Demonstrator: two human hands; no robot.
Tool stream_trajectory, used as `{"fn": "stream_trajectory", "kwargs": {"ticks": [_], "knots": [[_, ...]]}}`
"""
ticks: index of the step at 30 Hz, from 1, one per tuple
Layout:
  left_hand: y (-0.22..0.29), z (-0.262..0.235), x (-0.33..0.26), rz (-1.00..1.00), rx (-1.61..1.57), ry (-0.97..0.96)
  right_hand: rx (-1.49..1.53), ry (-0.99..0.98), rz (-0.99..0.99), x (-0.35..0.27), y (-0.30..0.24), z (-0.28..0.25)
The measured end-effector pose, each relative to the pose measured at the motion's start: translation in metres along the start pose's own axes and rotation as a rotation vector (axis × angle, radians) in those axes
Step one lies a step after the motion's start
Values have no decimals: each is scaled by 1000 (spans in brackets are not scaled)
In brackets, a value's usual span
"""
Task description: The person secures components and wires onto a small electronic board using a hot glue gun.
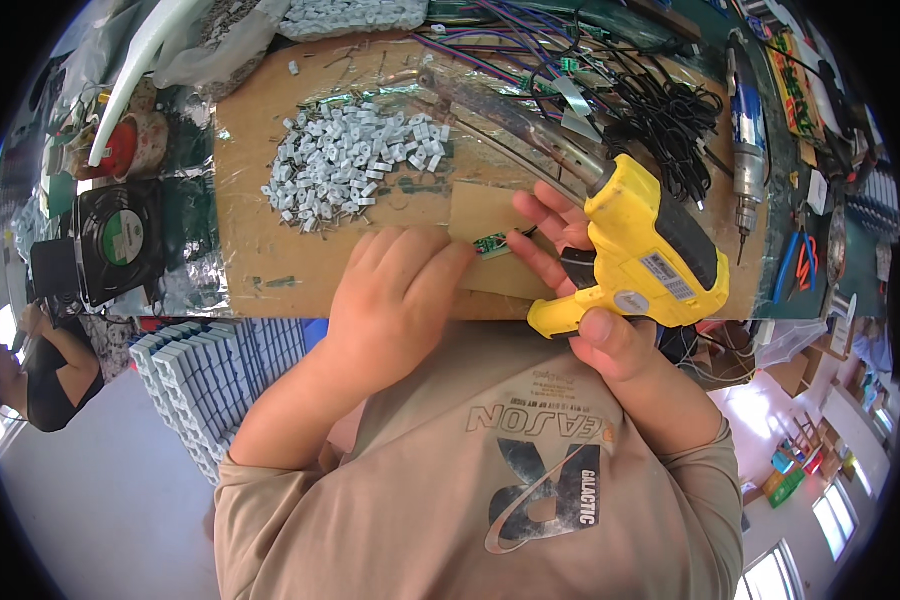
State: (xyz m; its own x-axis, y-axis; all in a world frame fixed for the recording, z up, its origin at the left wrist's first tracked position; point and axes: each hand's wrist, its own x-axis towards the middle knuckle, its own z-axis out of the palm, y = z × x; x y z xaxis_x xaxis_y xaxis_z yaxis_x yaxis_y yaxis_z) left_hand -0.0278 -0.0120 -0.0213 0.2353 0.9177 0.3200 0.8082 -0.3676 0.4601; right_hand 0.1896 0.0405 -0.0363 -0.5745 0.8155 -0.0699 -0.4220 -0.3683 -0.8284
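Observation:
My left hand is closed, its fingertips pinching one end of a small green circuit board low over the work board. The pinch itself is partly hidden by the back of the hand. A yellow soldering gun rests in my right hand, the thumb over its handle and the fingers behind it. One right fingertip comes close to the circuit board's other end, where a dark wire shows. The gun's long metal barrel points up and left, its tip above the far part of the work board.
A heap of small white connector pieces lies on the brown board. Behind are coloured wires and coiled black cables. A blue electric screwdriver and pliers lie right; a black fan stands left. Another person sits far left.

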Motion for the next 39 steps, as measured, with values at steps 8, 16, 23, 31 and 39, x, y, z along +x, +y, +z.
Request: {"fn": "stream_trajectory", "kwargs": {"ticks": [8,16,23,31,39], "knots": [[-1,1,-2,77,50,3,-4,-5,0,-1,1,0],[-4,-1,-2,98,17,-26,-13,-12,-3,-2,-1,0],[-5,-2,-2,122,28,-29,-27,13,13,-2,-3,3],[-4,-4,-1,120,29,-48,-33,16,1,-2,-1,4],[-2,-4,0,100,28,-77,-66,78,70,-11,-14,4]]}}
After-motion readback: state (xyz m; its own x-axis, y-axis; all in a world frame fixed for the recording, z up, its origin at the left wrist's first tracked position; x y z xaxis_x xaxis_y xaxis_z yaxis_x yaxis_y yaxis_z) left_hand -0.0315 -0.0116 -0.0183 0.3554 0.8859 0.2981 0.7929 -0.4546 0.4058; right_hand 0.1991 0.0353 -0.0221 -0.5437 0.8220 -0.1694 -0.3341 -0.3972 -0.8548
